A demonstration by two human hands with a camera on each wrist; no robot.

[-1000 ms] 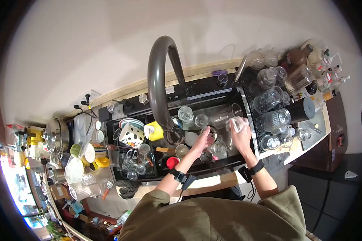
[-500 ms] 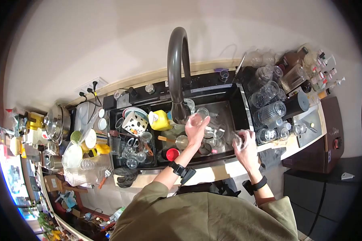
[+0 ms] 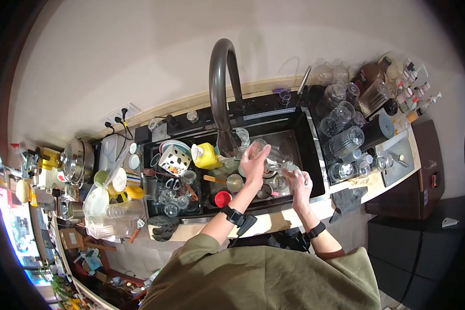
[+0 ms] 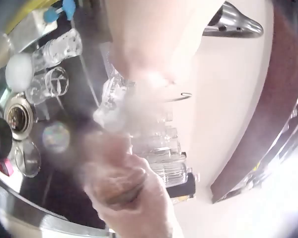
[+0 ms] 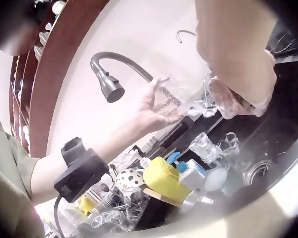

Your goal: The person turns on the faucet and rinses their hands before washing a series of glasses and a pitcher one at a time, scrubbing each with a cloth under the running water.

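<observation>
Over the sink (image 3: 289,139), my left hand (image 3: 254,168) holds a clear glass (image 5: 170,101) by its wide body, with the thumb and fingers around it. The narrower end of the glass points toward my right hand (image 3: 298,187). In the right hand's curled fingers is a wet, soapy wad (image 5: 224,101), mostly hidden by the fingers, close against that narrow end. Both hands are raised above the basin, near each other. In the left wrist view, the right hand (image 4: 139,198) is blurred by motion. Beneath them, more clear glasses and a strainer (image 4: 20,118) sit in the sink.
The tall dark faucet (image 3: 225,93) arches left of the hands. A yellow bottle (image 3: 206,156), a red cup (image 3: 222,199) and a wooden-handled pan (image 3: 234,182) stand left in the sink. Washed-looking glasses (image 3: 346,142) crowd the rack on the right. A spotted container (image 3: 174,159) sits at left.
My left hand has come up from among the sink's glasses holding a clear glass. The right hand, with the soapy wad, has moved leftward to the glass's narrow end.
</observation>
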